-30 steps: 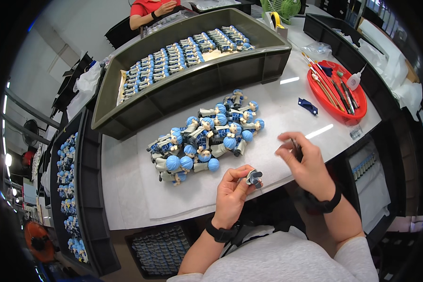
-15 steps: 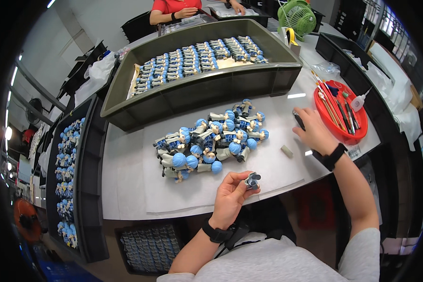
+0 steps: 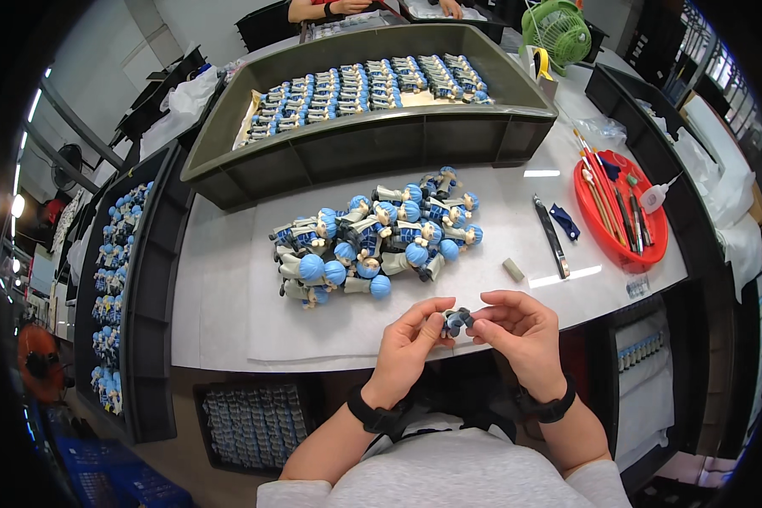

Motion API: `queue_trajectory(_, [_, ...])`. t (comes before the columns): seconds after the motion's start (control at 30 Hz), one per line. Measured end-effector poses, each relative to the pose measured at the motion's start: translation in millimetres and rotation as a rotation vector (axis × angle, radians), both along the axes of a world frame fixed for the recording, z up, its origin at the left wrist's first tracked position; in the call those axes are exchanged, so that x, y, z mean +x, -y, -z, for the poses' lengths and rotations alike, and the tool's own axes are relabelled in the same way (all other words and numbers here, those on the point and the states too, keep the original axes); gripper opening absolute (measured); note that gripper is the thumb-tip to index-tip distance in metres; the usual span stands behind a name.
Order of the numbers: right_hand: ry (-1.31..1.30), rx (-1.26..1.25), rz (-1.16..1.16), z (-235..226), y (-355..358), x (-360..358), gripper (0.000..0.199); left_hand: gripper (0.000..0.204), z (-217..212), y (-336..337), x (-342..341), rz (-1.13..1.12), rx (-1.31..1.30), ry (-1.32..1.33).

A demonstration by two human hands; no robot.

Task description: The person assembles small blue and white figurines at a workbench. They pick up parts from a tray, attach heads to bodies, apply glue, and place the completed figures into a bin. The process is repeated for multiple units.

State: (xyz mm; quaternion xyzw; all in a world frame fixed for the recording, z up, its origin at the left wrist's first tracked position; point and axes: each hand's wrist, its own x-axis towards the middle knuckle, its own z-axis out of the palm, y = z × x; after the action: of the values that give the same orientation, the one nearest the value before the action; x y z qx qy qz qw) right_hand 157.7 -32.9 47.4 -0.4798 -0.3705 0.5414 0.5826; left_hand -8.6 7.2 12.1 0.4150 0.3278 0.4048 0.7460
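My left hand (image 3: 406, 347) and my right hand (image 3: 521, 334) meet at the table's front edge, both pinching one small grey and blue figurine part (image 3: 457, 320) between their fingertips. Just beyond them a pile of blue-haired figurines (image 3: 372, 241) lies on a white sheet (image 3: 254, 322). A thin dark tool (image 3: 551, 236) and a small beige block (image 3: 513, 269) lie on the table to the right of the pile.
A big olive bin (image 3: 356, 144) with rows of figurines stands behind the pile. A red tray (image 3: 622, 212) of brushes sits at right, beside a small blue piece (image 3: 565, 221). Black trays of figurines (image 3: 118, 279) line the left. Another person's hands (image 3: 347, 7) work at the far side.
My right hand came back from the red tray side, left the thin dark tool on the table, and joined my left hand on the figurine part.
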Motion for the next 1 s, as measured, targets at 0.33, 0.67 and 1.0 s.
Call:
queue_trajectory(0.33, [0.002, -0.055, 0.064, -4.0, 7.6, -3.9, 0.036, 0.022, 5.8, -2.5, 2.1, -0.038, 0.044, -0.04])
queue_trajectory(0.67, [0.077, -0.082, 0.08, -0.8, 6.3, -3.9, 0.036, 0.017, 13.8, -1.5, 6.4, -0.098, 0.103, -0.008])
queue_trajectory(1.0, [0.159, -0.052, 0.1, 2.5, 5.0, -5.6, 0.033, 0.019, 14.9, -2.5, 5.6, -0.086, 0.145, -0.018])
